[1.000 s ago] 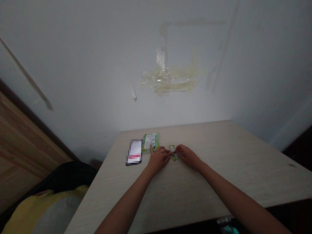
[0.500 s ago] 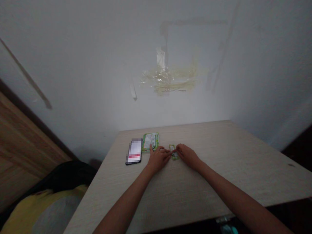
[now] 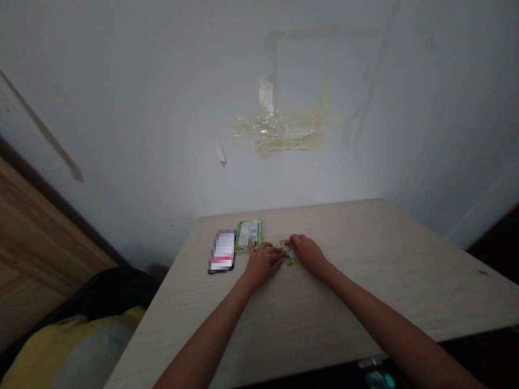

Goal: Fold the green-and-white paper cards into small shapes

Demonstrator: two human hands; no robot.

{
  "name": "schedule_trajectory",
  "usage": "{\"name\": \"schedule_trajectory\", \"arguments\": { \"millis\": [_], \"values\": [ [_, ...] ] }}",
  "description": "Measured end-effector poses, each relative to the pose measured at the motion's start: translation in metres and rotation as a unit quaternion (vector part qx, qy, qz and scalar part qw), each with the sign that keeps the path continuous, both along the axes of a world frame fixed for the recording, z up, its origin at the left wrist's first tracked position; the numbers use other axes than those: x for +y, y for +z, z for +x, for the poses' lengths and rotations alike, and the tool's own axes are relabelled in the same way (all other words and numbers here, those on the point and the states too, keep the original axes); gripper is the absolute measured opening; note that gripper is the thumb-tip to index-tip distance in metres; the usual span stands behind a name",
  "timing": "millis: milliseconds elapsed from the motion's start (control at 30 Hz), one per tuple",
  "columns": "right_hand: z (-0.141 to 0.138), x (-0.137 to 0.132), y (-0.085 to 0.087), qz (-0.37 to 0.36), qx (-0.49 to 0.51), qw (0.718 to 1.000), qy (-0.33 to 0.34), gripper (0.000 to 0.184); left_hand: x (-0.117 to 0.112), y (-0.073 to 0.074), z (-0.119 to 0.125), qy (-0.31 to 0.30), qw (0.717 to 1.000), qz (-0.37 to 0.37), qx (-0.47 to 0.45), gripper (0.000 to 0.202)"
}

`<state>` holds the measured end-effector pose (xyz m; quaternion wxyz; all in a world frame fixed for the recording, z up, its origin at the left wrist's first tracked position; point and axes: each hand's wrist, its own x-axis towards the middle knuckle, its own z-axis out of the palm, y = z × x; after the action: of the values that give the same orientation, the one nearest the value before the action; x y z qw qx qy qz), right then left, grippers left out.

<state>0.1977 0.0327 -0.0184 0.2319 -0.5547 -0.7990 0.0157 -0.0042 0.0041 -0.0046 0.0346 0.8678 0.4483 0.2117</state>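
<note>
Both of my hands rest on a pale wooden table (image 3: 365, 281) near its far side. A small green sachet (image 3: 288, 255) lies flat between them. My left hand (image 3: 263, 262) has its fingers curled, the fingertips touching the sachet's left edge. My right hand (image 3: 308, 254) pinches the sachet's top from the right. A larger green packet (image 3: 250, 234) lies just beyond my left hand. A phone (image 3: 223, 251) lies to the left of that packet.
A white wall rises right behind the table, with old yellowed tape (image 3: 279, 129) stuck on it. A wooden panel (image 3: 32, 237) stands at the left. A black and yellow bundle (image 3: 77, 335) sits low beside the table's left edge.
My right hand has slid a little leftward over the top of the small sachet. The left hand and the other things have stayed in place.
</note>
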Motion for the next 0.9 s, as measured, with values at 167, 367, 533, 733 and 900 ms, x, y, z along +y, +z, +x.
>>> {"name": "schedule_trajectory", "arguments": {
  "millis": [167, 367, 533, 733, 900],
  "values": [
    [-0.006, 0.001, 0.002, -0.003, -0.021, 1.000, -0.009, 0.021, 0.001, -0.001, 0.001, 0.004, 1.000, -0.003, 0.002, 0.027],
    [-0.008, 0.001, 0.002, -0.014, -0.032, 0.999, 0.000, 0.021, 0.000, 0.001, 0.001, 0.010, 1.000, -0.007, 0.019, 0.028],
    [0.000, 0.004, -0.003, -0.021, 0.065, 0.997, 0.030, 0.015, -0.001, 0.000, 0.002, 0.026, 0.999, 0.004, 0.019, 0.029],
    [0.008, 0.003, -0.009, -0.008, 0.173, 0.983, 0.060, 0.009, 0.005, -0.006, 0.004, 0.058, 0.998, 0.006, -0.004, 0.027],
    [0.006, 0.002, -0.010, -0.011, 0.165, 0.983, 0.079, 0.013, 0.009, -0.006, 0.004, 0.056, 0.998, -0.001, -0.015, 0.024]
  ]
}}
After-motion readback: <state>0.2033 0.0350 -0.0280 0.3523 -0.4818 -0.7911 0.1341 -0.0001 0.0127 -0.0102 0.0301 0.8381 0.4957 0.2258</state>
